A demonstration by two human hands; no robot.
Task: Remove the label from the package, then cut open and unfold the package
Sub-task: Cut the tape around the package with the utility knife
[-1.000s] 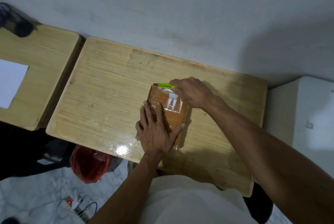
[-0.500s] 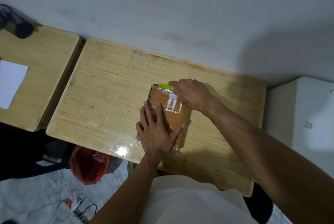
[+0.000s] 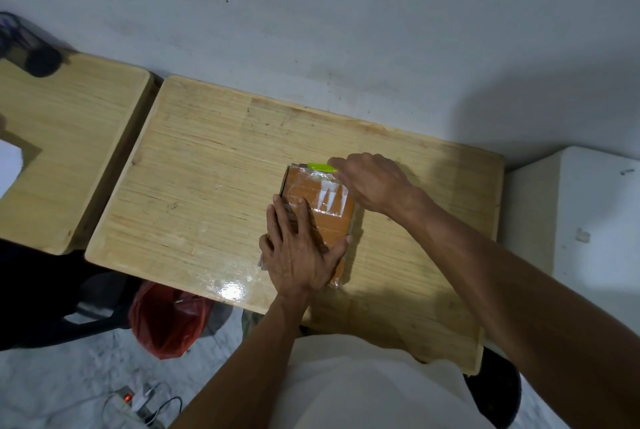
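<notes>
A brown cardboard package (image 3: 320, 201) wrapped in clear tape lies flat on the wooden table (image 3: 207, 169). My left hand (image 3: 299, 252) presses down on its near half with fingers straight and spread. My right hand (image 3: 370, 182) grips a bright green cutter (image 3: 321, 167), whose tip lies along the package's far edge. White torn remnants of paper show under the tape near the right hand. The cutter's blade is too small to make out.
A second wooden table (image 3: 69, 151) stands to the left with a white sheet (image 3: 8, 165) on it. A white box-like surface (image 3: 575, 220) sits to the right. A red plastic bag (image 3: 166, 321) and a power strip (image 3: 128, 401) lie on the floor below.
My right hand with the green cutter has shifted slightly along the package's far edge. My left hand has stayed pressed on the package.
</notes>
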